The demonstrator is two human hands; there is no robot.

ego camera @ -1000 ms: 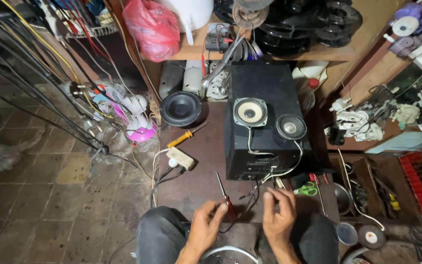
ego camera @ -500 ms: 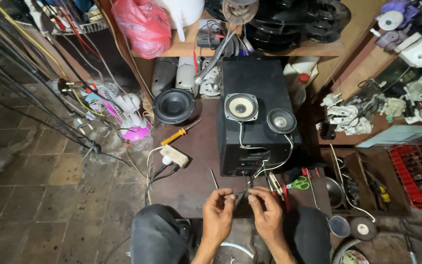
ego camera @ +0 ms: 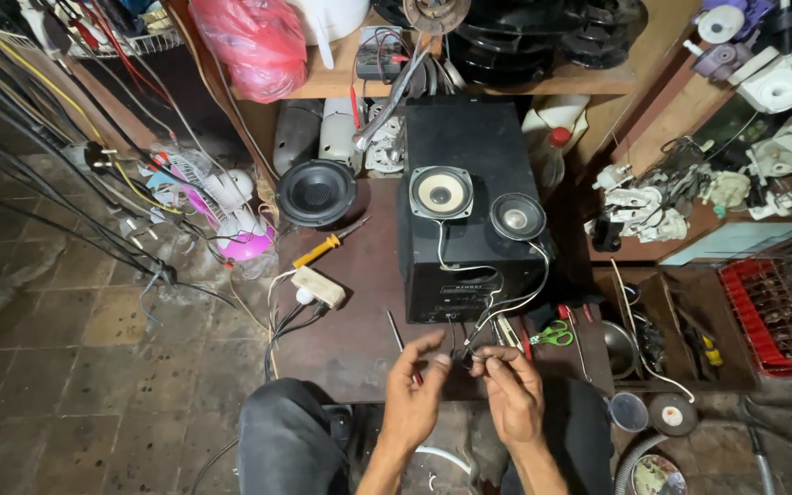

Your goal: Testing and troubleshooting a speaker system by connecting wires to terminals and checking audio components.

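Pinching together at six o'clock, the left hand [ego camera: 412,399] and right hand [ego camera: 511,392] are now met over the thin wires [ego camera: 462,350], where a second ago they were apart. Both grips are closed on wire ends trailing from the black speaker box [ego camera: 469,229] at twelve o'clock on the tabletop [ego camera: 350,339].

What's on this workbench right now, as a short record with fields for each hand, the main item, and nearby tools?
left hand: pinching thin wires
right hand: pinching the same wires, close to the left
main item: black speaker box with two loose speaker drivers lying on top
wires run: from the drivers down to the hands
nearby tools: yellow-handled screwdriver, green-handled scissors
table: dark brown
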